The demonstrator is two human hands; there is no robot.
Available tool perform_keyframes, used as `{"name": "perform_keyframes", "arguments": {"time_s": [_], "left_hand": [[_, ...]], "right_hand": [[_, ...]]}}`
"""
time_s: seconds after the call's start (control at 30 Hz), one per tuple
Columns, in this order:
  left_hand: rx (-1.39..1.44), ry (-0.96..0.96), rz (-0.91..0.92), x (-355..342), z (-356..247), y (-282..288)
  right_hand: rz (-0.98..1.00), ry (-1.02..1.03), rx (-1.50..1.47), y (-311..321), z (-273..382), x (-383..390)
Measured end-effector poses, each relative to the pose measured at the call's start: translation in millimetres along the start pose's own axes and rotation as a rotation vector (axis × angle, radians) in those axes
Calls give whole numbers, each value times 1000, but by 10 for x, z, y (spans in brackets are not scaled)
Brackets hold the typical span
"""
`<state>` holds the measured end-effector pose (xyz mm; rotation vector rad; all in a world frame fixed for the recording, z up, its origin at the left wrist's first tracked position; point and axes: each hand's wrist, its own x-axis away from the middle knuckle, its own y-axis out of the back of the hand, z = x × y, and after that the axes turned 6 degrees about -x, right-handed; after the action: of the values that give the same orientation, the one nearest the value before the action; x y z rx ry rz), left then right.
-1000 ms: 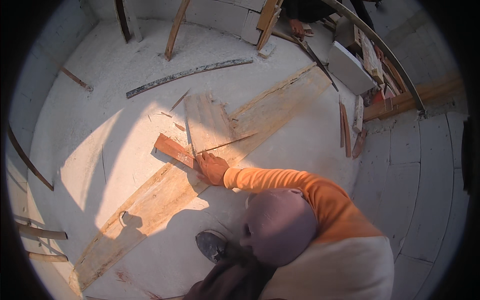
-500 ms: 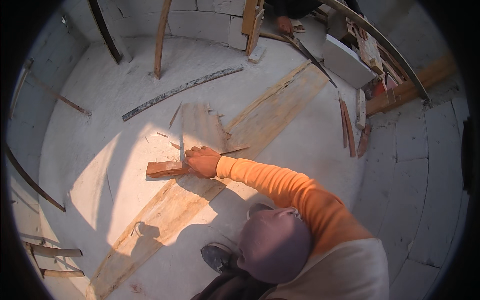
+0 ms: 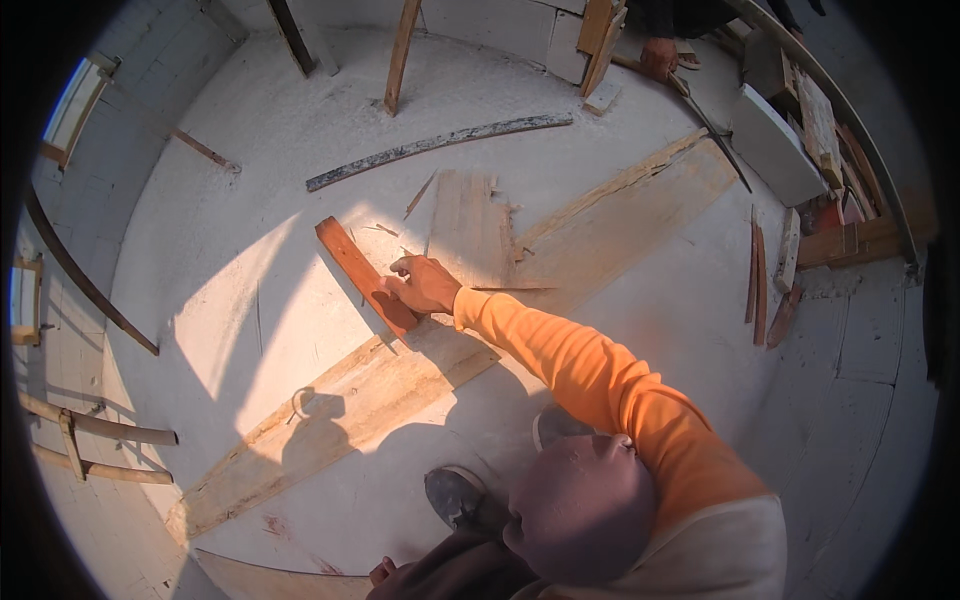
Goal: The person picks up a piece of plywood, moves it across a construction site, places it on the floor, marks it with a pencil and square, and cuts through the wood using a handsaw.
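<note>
My right hand (image 3: 425,286), in an orange sleeve, is closed on the near part of a reddish-brown wooden block (image 3: 352,262). The thumb and curled forefinger are at its side; the other fingers are partly hidden. The block slants away to the left, its near end by a long, worn wooden board (image 3: 420,375) on the pale floor. A thin, ragged wooden panel (image 3: 470,225) lies just beyond my right hand. Of my left hand (image 3: 381,571), only a few fingers show at the lower edge beside my dark trousers, so their grip is unclear.
At the far right, another person's hand (image 3: 658,58) is at the handle end of a handsaw (image 3: 718,142). A speckled strip (image 3: 440,150) crosses the floor. Wooden splints (image 3: 757,280) and a white block (image 3: 775,145) lie right; posts (image 3: 402,55) stand behind.
The wooden block has swung from lying crosswise to pointing away, turned by my right hand. The whole view has shifted, and fingers of my left hand now show at the lower edge.
</note>
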<state>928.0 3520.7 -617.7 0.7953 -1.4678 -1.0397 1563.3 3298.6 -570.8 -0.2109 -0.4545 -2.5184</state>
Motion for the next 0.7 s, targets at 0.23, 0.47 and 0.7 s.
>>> {"name": "perform_keyframes", "arguments": {"time_s": [0.23, 0.47, 0.7], "left_hand": [[236, -328, -281, 217, -154, 84], [242, -945, -301, 244, -1726, 457], [773, -524, 148, -86, -2421, 101]], "right_hand": [[-535, -333, 797, 1259, -758, 48], [-367, -486, 453, 1499, -915, -263], [-500, -186, 209, 1672, -843, -260]]}}
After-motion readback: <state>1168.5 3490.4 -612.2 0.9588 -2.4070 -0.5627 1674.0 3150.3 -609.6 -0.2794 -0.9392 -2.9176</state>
